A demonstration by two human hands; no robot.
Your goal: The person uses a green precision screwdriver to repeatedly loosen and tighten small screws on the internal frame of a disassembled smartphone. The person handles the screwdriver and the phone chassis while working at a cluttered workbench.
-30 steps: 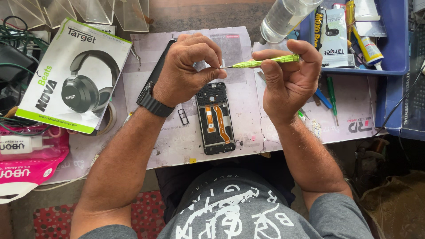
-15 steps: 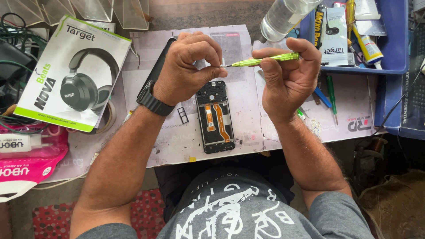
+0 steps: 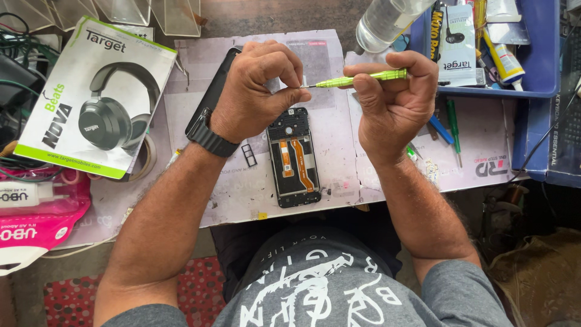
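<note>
1. Two hands raised over mat (image 3: pixel 242 194), above opened phone (image 3: pixel 293 157) lying flat between the forearms.
2. Left hand (image 3: pixel 257 91): thumb and forefinger pinched on something too small to tell, right at screwdriver tip.
3. Right hand (image 3: pixel 393 103): fingers curled around green screwdriver (image 3: pixel 357 79), held level, tip pointing left.
4. Headphone box (image 3: pixel 97 97) far left; blue tray (image 3: pixel 538 60) at right.

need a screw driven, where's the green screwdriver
In the head view, the green screwdriver is held level in the right hand, tip at the left hand, above the opened phone.
</note>
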